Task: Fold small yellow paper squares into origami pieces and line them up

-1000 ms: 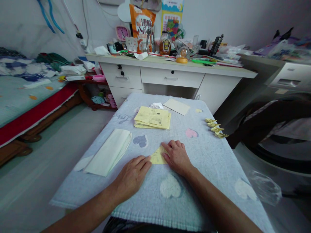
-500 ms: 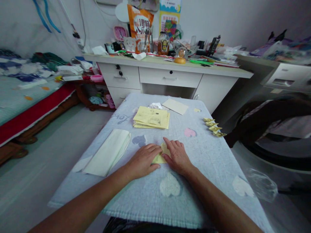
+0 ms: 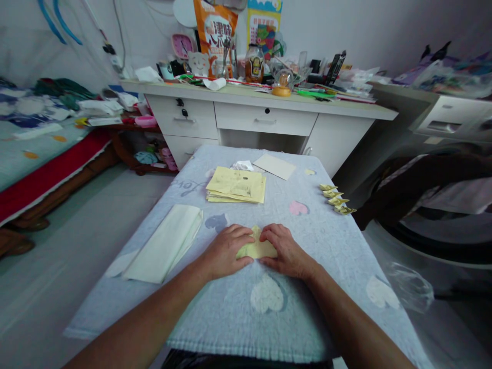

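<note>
A small folded piece of yellow paper (image 3: 256, 248) lies on the cloth-covered table (image 3: 215, 312) between my two hands, its top coming to a point. My left hand (image 3: 229, 250) grips its left side, thumb along the lower edge and fingers over the top. On the right side my right hand (image 3: 284, 249) pinches it in the same way, fingers curled. Beyond the hands sits a stack of yellow paper sheets (image 3: 236, 184) with dark marks. Several folded yellow paper shapes (image 3: 336, 199) stand in a row near the table's right edge.
A folded pale sheet (image 3: 165, 243) lies at the left. Behind the stack are a crumpled white tissue (image 3: 242, 165) and a flat card (image 3: 274, 166). A cluttered white desk (image 3: 265, 110) stands beyond the table, a washing machine (image 3: 453, 123) at right, a bed (image 3: 46, 154) at left.
My right hand has shifted from lying over the paper to pinching its right side, so more of the paper shows, with a pointed top. The view has shifted slightly.
</note>
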{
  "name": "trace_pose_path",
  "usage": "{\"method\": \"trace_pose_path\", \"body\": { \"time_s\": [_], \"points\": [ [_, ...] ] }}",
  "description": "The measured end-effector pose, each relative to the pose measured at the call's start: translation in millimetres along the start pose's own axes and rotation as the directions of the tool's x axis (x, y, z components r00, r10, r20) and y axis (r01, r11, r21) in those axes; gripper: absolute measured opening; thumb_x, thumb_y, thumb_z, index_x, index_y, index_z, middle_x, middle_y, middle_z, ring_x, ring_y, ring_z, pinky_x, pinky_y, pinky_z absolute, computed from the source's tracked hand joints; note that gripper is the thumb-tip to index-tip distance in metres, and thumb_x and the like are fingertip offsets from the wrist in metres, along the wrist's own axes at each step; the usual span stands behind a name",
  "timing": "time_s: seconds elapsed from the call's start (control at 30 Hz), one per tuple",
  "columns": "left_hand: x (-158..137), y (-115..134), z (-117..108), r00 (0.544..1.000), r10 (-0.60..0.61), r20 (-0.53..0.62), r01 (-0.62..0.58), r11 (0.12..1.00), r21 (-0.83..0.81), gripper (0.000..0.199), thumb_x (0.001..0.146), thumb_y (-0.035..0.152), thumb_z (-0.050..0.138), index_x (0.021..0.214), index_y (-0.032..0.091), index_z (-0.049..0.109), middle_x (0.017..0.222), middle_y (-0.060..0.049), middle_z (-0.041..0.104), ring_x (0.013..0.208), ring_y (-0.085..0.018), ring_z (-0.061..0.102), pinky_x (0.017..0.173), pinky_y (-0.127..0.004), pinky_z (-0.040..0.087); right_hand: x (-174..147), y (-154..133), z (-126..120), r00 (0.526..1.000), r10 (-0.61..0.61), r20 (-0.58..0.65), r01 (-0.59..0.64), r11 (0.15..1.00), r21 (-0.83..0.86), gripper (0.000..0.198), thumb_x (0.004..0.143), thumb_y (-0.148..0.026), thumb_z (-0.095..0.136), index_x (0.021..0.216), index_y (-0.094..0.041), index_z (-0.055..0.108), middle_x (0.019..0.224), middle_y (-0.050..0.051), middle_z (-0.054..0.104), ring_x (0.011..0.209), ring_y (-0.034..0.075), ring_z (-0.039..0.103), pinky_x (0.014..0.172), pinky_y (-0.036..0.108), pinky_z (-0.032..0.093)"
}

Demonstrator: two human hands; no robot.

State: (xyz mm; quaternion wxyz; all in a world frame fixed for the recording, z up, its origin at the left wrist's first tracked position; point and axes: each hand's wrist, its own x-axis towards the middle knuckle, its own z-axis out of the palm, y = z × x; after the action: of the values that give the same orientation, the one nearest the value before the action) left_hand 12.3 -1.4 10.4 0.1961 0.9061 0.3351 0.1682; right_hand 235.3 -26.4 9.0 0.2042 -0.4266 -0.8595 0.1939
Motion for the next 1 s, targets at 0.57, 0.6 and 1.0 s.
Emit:
{"method": "trace_pose_path", "body": {
  "time_s": [0.57,0.6,1.0],
  "points": [
    [-0.5,-5.6,0.8,0.997,-0.016,-0.071,0.008,0.994,-0.112,0.025,0.077,0.029,0.068,0.101,0.019,0.068,0.118,-0.008,0.064,0.110,-0.023,0.055,0.096,-0.041,0.044,-0.2,0.2,-7.3,1.000,-0.018,0.021,0.017,0.999,0.051,0.035,0.085,-0.044,0.059,0.109,-0.019,0.054,0.112,0.009,0.053,0.103,0.023,0.048,0.092,0.040,0.035],
    [-0.4,-5.4,0.3,0.997,-0.016,-0.069,0.008,0.994,-0.113,0.024,0.078,0.029,0.068,0.100,0.019,0.068,0.117,-0.008,0.064,0.110,-0.023,0.055,0.096,-0.041,0.044,-0.4,0.1,-7.3,1.000,-0.015,0.020,0.014,0.999,0.051,0.034,0.085,-0.044,0.058,0.109,-0.019,0.054,0.112,0.009,0.053,0.103,0.023,0.048,0.093,0.040,0.035],
    [-1.6,-1.5,2.5,0.996,-0.002,-0.084,-0.002,0.999,-0.038,0.021,0.074,0.033,0.072,0.090,0.020,0.066,0.113,-0.007,0.064,0.106,-0.025,0.055,0.093,-0.041,0.044,2.4,-1.0,2.5,0.996,0.017,-0.083,-0.017,1.000,0.001,0.015,0.077,-0.017,0.058,0.092,-0.019,0.059,0.105,0.007,0.059,0.100,0.022,0.052,0.092,0.038,0.037]
  ]
}}
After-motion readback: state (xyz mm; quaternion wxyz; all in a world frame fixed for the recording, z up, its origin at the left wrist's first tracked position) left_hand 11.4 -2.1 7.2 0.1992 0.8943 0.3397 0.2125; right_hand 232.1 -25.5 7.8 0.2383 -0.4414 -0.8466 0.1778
